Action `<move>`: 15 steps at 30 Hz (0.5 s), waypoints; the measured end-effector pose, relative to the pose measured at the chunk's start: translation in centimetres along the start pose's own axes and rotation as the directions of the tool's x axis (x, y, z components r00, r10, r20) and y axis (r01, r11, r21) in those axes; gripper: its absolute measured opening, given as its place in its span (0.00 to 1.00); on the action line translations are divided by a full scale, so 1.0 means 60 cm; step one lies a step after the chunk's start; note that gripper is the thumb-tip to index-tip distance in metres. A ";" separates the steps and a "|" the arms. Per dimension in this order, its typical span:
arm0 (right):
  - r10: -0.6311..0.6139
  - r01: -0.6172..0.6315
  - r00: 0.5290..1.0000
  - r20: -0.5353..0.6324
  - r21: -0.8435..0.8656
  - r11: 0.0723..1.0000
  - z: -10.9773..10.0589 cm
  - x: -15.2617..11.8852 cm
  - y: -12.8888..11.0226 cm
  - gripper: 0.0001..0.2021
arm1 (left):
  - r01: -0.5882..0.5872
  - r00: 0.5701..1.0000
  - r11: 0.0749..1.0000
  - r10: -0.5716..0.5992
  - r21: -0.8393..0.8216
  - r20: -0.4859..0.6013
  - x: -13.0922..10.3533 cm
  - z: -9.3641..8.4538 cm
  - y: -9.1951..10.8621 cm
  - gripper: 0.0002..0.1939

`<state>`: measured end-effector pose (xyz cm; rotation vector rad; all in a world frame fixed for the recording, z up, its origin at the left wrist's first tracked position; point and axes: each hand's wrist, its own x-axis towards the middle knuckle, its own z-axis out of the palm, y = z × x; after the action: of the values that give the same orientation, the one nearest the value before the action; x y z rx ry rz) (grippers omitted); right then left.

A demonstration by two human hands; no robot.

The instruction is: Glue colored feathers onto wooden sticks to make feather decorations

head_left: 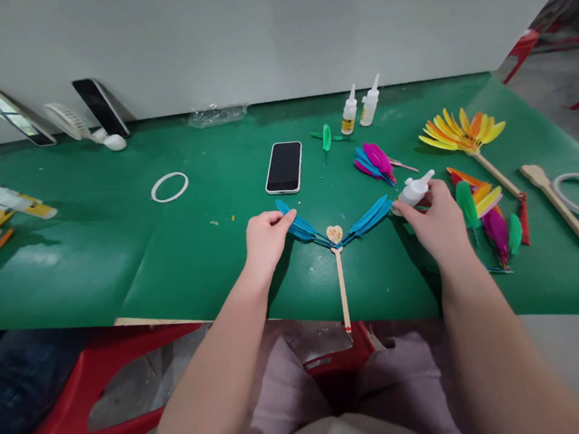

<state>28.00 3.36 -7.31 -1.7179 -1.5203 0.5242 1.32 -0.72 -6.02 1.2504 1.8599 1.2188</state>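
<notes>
A wooden stick (342,286) with a heart-shaped piece (334,234) at its top lies near the table's front edge, blue feathers spreading from it to both sides. My left hand (267,237) pinches the tip of the left blue feathers (303,229). A white glue bottle (414,190) is held in my right hand (436,217), its nozzle pointing up to the right. The thumb of that hand is close to the tips of the right blue feathers (371,216); whether it touches them is unclear.
A phone (284,168) lies behind the stick. Two glue bottles (349,112) stand farther back. Pink and blue feathers (375,163), a yellow feather fan (463,133), loose feathers (495,224) and a bare wooden handle (556,202) lie to the right. A white ring (169,187) is left.
</notes>
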 end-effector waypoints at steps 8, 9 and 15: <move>0.011 -0.010 1.000 0.021 -0.050 0.999 -0.001 -0.002 -0.004 0.25 | 0.013 1.000 1.000 -0.013 -0.027 -0.011 -0.001 0.000 -0.001 0.22; 0.014 -0.013 1.000 0.024 -0.060 0.998 -0.001 -0.002 -0.004 0.25 | 0.011 1.000 1.000 -0.011 -0.026 -0.012 -0.001 0.000 -0.001 0.21; 0.007 -0.005 1.000 0.029 -0.063 0.998 -0.012 -0.005 -0.007 0.32 | 0.012 1.000 1.000 -0.012 -0.001 -0.009 0.000 0.001 0.000 0.21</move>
<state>28.23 2.89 -6.60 -1.7705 -1.5678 0.5110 1.37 -0.71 -6.03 1.2341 1.8707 1.2209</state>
